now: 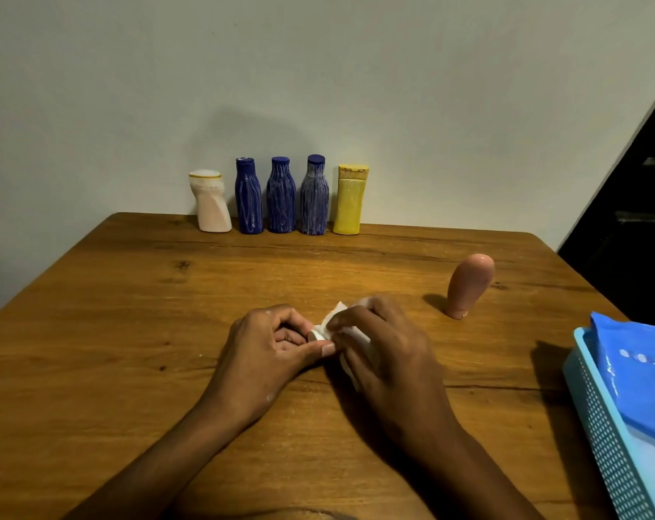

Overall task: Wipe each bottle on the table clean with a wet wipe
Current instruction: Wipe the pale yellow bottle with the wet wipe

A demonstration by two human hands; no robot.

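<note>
Both my hands meet at the table's middle over a white wet wipe (335, 320). My left hand (269, 350) pinches one end of the wipe with thumb and curled fingers. My right hand (386, 347) grips the other part, covering most of it. Along the wall stand a white bottle (212, 202), three blue bottles streaked with white (248, 198) (281, 197) (314, 197) and a yellow bottle (350, 200). A pink bottle (468, 285) stands apart on its cap at the right.
A light blue perforated basket (596, 407) sits at the table's right edge with a blue wipes pack (641, 369) in it. The wooden table (131, 313) ends at the wall behind the bottles. A dark opening lies at far right.
</note>
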